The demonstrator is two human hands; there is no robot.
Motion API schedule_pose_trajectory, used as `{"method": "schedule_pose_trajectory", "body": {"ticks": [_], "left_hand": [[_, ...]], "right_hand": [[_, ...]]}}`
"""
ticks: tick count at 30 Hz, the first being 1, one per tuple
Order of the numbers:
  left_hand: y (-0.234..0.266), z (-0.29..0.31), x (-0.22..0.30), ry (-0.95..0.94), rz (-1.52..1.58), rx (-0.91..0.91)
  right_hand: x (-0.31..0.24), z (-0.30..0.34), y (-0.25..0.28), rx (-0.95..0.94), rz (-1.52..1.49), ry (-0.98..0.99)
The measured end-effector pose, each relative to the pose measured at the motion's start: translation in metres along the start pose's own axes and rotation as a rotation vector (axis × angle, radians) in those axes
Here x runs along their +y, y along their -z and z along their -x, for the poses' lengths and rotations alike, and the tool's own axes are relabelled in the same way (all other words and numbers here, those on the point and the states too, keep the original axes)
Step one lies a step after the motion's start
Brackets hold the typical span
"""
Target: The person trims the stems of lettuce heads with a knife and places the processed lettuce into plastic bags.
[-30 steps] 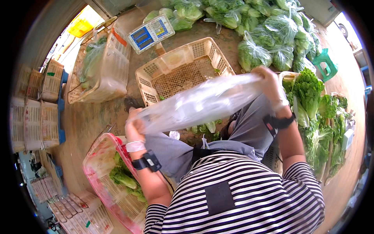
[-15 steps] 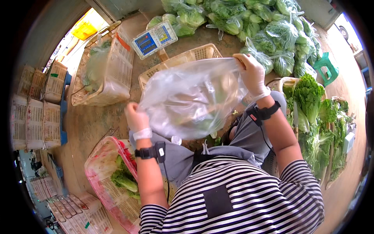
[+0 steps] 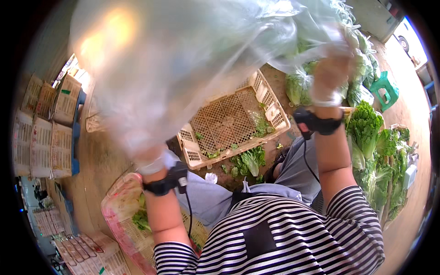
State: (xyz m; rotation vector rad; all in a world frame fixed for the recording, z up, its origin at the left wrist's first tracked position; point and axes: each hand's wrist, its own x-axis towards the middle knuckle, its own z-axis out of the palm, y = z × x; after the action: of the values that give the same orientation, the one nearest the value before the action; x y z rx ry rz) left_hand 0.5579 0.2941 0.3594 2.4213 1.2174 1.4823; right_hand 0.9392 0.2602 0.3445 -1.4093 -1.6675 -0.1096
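Observation:
A large clear plastic bag point(image 3: 197, 59) billows in front of me, raised and blurred by motion. My gloved right hand point(image 3: 332, 75) is closed on its right edge. At its lower left edge, my gloved left hand point(image 3: 144, 151) grips the bag, partly veiled by the film. Below the bag stands a cream plastic crate point(image 3: 224, 121) with a lattice bottom and a few leaf scraps in it. Loose lettuce leaves point(image 3: 250, 162) lie on the floor against the crate's near side.
Bagged lettuce point(image 3: 298, 87) is piled at the far right, beside a green stool point(image 3: 385, 90). Loose leafy lettuce point(image 3: 364, 123) fills a container on my right. A pink-rimmed crate point(image 3: 117, 215) with some greens sits at my left. Stacked crates point(image 3: 43, 137) stand farther left.
Both hands have lifted the plastic bag up and away from me, and it has spread wider. The crate beneath, mostly covered before, now shows. The scale and the left crate are now mostly hidden.

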Motion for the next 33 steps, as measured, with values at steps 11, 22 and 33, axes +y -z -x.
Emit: {"method": "schedule_pose_trajectory", "body": {"ticks": [11,22,33], "left_hand": [[-0.128,0.135,-0.104,1.407,0.962,-0.156],[-0.155,0.153,-0.117,1.406,1.007,-0.306],[-0.127,0.183,-0.084,0.772,0.243,-0.148]], "right_hand": [[0.063,0.086,-0.024,-0.649,-0.085,-0.908],[-0.004,0.139,0.081,0.094,0.327,-0.565],[0.154,0.349,0.299,-0.047,0.739,-1.25]]}}
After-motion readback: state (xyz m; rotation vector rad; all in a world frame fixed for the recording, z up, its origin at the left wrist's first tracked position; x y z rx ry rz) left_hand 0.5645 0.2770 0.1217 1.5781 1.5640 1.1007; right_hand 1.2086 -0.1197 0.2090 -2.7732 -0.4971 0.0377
